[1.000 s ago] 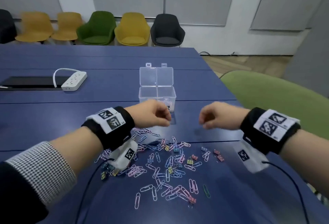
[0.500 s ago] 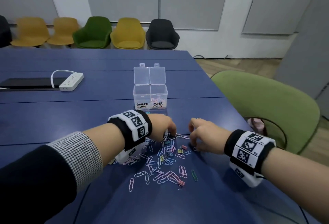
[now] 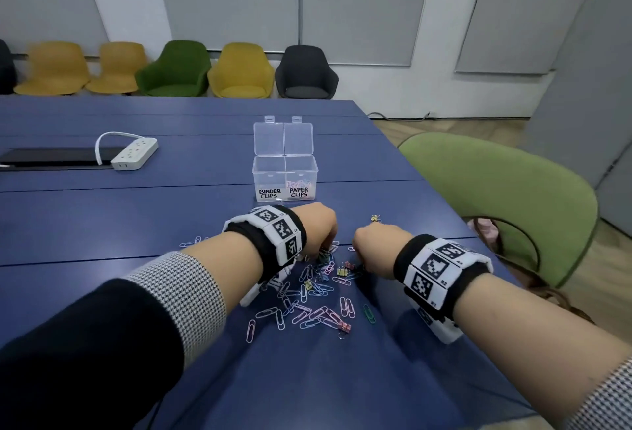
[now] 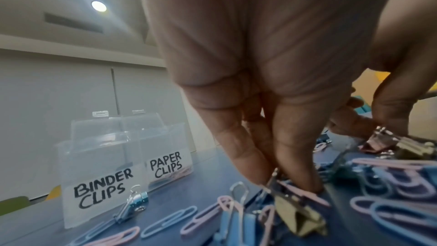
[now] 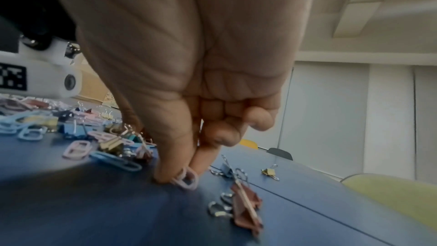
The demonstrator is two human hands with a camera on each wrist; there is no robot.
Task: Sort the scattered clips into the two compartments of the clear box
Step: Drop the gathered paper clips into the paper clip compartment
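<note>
The clear box [image 3: 285, 169] stands open on the blue table, its left half labelled BINDER CLIPS and its right half PAPER CLIPS, with pink paper clips in the right half. Pastel paper clips and small binder clips [image 3: 307, 296] lie scattered in front of it. My left hand [image 3: 318, 227] reaches down into the far side of the pile. In the left wrist view my left hand [image 4: 369, 128] has thumb and forefinger closing on the wire handle of a pink binder clip [image 4: 376, 143]. My right hand [image 5: 182, 173] pinches a pink paper clip [image 5: 188, 180] against the table.
A yellow binder clip [image 3: 375, 218] lies apart beyond my right hand. A white power strip [image 3: 135, 154] and a black panel [image 3: 58, 156] sit at the far left. A green chair [image 3: 496, 203] stands against the table's right edge.
Both hands dropped from in front of the box down onto the clip pile. Their fingers have now closed on clips.
</note>
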